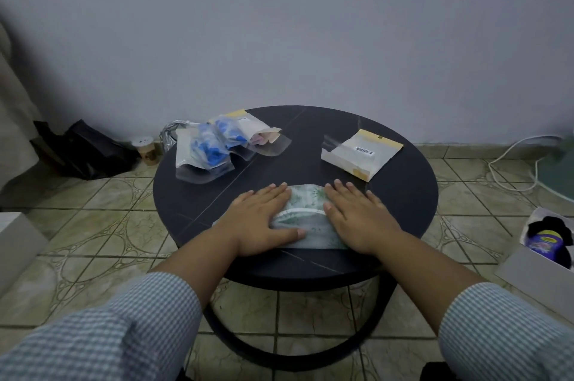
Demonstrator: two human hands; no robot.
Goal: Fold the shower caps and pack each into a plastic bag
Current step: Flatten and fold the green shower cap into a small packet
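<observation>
Round dark table [403,210] on a ring base, standing on a patterned tile floor [93,225] before a plain grey wall [279,23]. At the near centre of the table lies the shower cap [306,216], white with a green print, flattened into a band whose long axis runs left to right. Left hand [259,220] and right hand [357,216] rest palm-down on its two ends, fingers straight and released, pressing rather than grasping; the cap lies directly beneath and between them, equally near to each, so the next fold can probably be made by either. Far right, well apart from the cap, lies a stack of empty plastic bags [360,152]; far left, a cluster of filled bags [217,144], which suggests several caps are already packed.
</observation>
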